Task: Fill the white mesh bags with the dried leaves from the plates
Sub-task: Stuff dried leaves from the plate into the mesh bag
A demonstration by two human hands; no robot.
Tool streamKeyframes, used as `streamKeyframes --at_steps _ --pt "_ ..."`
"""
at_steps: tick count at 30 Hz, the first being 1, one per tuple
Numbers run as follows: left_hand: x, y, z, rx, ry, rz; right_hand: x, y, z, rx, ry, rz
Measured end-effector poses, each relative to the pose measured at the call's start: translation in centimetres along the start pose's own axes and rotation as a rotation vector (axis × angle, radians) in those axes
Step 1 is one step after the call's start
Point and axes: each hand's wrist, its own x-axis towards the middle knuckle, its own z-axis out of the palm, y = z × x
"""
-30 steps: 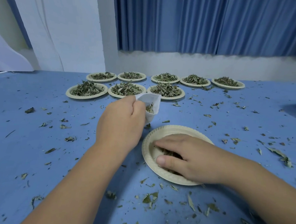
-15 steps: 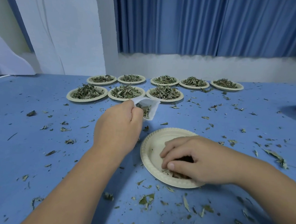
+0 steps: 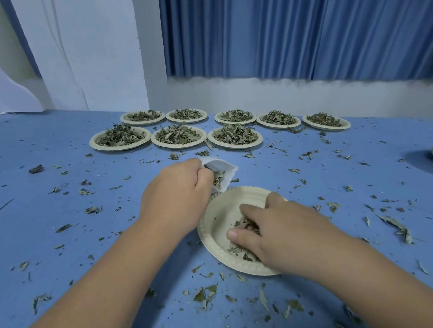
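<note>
- Held bag (image 3: 225, 170), mouth open, pinched in left hand (image 3: 175, 202) just beside plate (image 3: 218, 214) rim.
- Clutched leaves (image 3: 246, 223) on plate with curled right hand (image 3: 284, 234).

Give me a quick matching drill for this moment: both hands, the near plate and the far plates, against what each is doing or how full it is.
1 left hand
2 right hand
3 near plate
4 far plates

A piled full
B gathers dried leaves under curled fingers
C almost emptied
D holds the white mesh bag

Pairs: 1-D, 2-B, 3-C, 4-A
</note>
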Motion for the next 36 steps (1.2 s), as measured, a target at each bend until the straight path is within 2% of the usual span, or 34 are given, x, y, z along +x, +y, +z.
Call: streamKeyframes --at_steps 10,21,25,31,36 --pt "-0.1 -0.1 -0.1 -0.04 -0.035 -0.006 0.0 -0.7 0.1 0.035 0.045 -0.183" --pt "-0.3 -0.4 -0.2 -0.047 -0.179 -0.064 0.5 -0.9 -0.2 0.059 0.037 -0.17" --pt "-0.4 -0.4 -0.2 -0.078 -0.212 -0.095 0.1 -0.1 0.5 0.289 0.123 -0.197" --pt "-0.4 -0.3 -0.1 -0.092 -0.23 -0.101 0.3 1.6 -0.3 0.583 0.246 -0.129" --pt "-0.7 0.1 0.0 -0.072 -0.222 -0.016 0.1 2.2 -2.2 0.787 0.348 -0.083"
